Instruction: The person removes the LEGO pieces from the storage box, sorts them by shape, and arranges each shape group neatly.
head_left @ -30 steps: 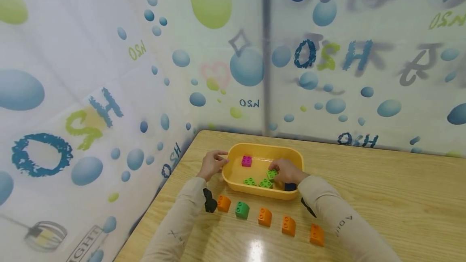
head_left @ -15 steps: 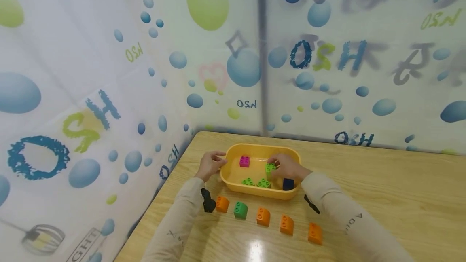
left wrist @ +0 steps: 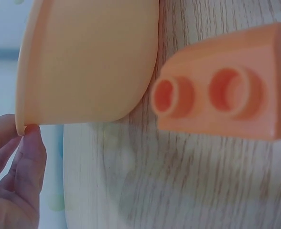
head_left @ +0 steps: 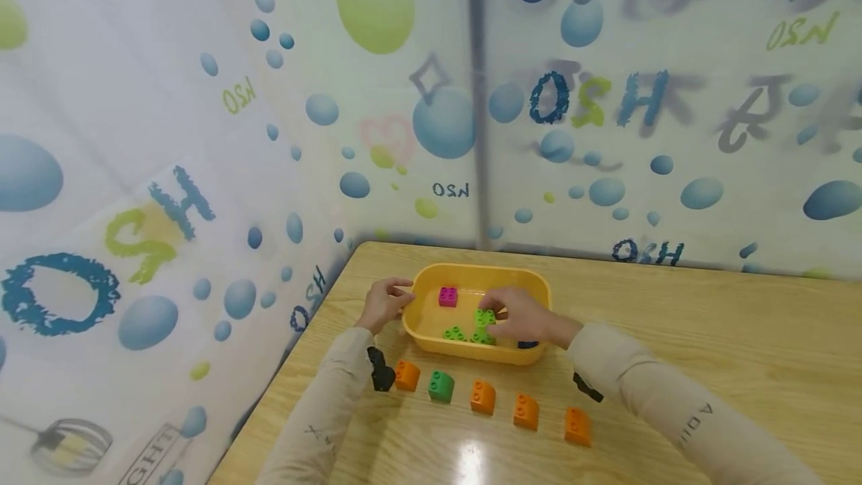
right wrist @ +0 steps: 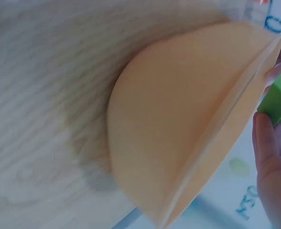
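A yellow plastic bin point(head_left: 431, 346) stands on the table. At its left end my left hand point(head_left: 384, 307) pinches the rim between thumb and fingers, as the left wrist view also shows. My right hand point(head_left: 527, 316) reaches over the bin from the right and grips a light green toy building block point(head_left: 485, 316), seen beyond the rim in the right wrist view. Below it in the head view lies another light green block point(head_left: 481, 338), partly overlapped, with one more light green block point(head_left: 454, 334) to its left. A magenta block point(head_left: 447, 296) lies near the back wall. My right hand partly hides a dark blue block point(head_left: 528, 344).
In front of the bin runs a row of curved blocks: an orange block point(head_left: 407, 375) at the left, a green block point(head_left: 441, 386), then three orange ones toward the right. The wooden table point(head_left: 673, 335) meets a patterned curtain point(head_left: 606, 171) behind and at the left.
My right hand has raised the light green block and carried it slightly left, over another light green block. My left hand stays at the rim. The head view has shifted a little.
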Motion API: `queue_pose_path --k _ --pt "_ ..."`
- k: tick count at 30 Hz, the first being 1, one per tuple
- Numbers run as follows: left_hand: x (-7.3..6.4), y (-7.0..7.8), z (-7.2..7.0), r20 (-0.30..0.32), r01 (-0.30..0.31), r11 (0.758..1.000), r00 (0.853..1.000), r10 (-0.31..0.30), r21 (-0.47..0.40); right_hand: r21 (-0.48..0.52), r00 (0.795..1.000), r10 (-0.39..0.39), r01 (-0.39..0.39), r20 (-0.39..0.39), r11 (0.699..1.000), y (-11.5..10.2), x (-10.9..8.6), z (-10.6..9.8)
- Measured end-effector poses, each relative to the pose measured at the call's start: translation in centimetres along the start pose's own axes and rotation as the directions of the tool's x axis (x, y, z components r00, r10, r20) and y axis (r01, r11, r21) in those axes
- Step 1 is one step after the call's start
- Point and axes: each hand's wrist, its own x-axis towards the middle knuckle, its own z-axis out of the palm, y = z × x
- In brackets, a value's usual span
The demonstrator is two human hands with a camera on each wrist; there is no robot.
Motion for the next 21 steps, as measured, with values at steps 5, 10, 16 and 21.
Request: queue_pose_path --k 5,10,16,21 --pt "0.0 0.0 0.0 -0.002 -0.001 1.0 1.0 0.001 -0.006 0.075 0.999 -0.04 0.039 0.011 0.996 -1.2 -0.4 1.2" --pt "0.1 0.0 0.0 -0.004 -0.01 1.0 1.0 0.01 -0.018 0.106 0.999 -0.044 0.042 0.018 0.994 -2.3 -0.7 2.8" --pt "0.0 -0.2 -0.1 -0.01 -0.014 1.0 1.0 0.014 -0.021 0.106 0.997 -0.038 0.031 0.064 0.994 -3.7 -1.3 5.0" --pt "-0.1 -0.2 -0.1 0.003 -0.014 1.0 1.0 0.015 -0.022 0.158 0.992 -0.018 -0.002 0.121 0.987 -4.7 -1.6 7.2"
